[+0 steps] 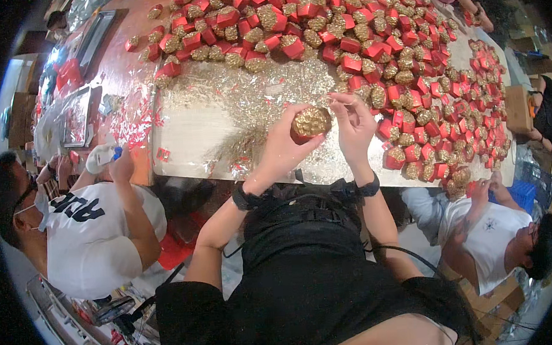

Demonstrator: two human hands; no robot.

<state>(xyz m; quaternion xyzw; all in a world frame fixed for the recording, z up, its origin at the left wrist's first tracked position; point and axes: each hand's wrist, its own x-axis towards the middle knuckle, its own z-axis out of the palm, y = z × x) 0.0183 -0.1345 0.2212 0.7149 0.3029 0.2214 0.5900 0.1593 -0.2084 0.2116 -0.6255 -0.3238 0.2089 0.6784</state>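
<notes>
In my left hand [281,148] is a rounded gold ornament [311,122] with a bumpy surface, gripped between thumb and fingers above the table. Close to its right side, my right hand [355,130] has thumb and fingertips pinched together. Whatever that pinch may hold is too small to make out. Loose gold flakes [296,86] lie scattered on the pale board [187,114] beneath both hands. Beyond and to the right spreads a large heap of similar gold ornaments with red bases [404,95].
A bundle of tan bristles [243,148] lies on the board left of my hands. To my left a person in a white shirt [103,240] works at the reddish table [121,65]; another person in white [488,235] is at right. Dark trays [94,47] sit far left.
</notes>
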